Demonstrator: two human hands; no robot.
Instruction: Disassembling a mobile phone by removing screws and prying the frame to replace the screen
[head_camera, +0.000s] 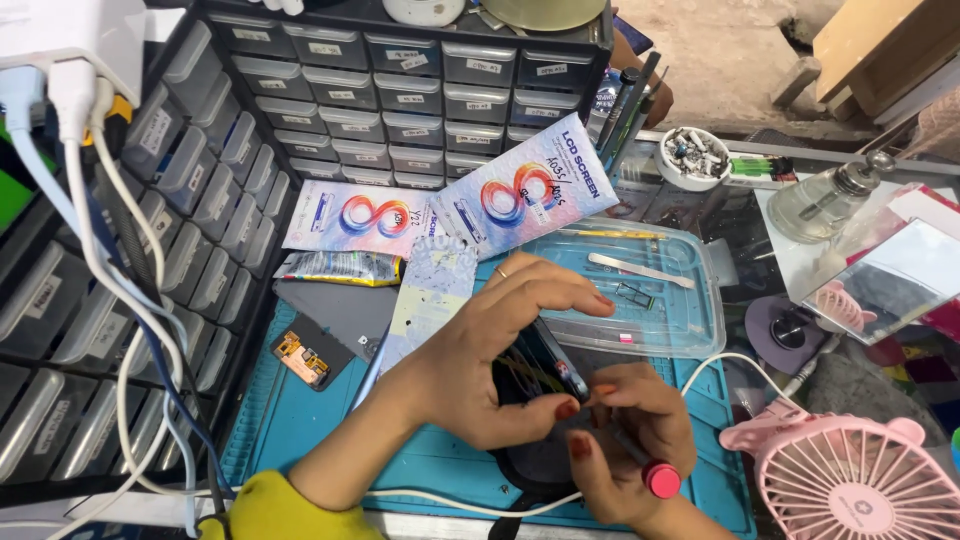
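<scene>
left hand (490, 365) clamping phone (545, 365) tilted over blue mat (300, 420); right hand (625, 450) pinching red-capped tool (645, 465) at its edge. risking slipping, cracking glass; tray (690, 330), fan (850, 475) crowding close.

Pink fan (850, 475), clear plastic tray (690, 335), two screen boxes (450, 205), drawer cabinets (400, 90), glass dispenser bottle (825, 200).

Grey drawer cabinets (400, 90) along back and left (labelled fronts); concrete floor (720, 60) beyond; daylight.
</scene>
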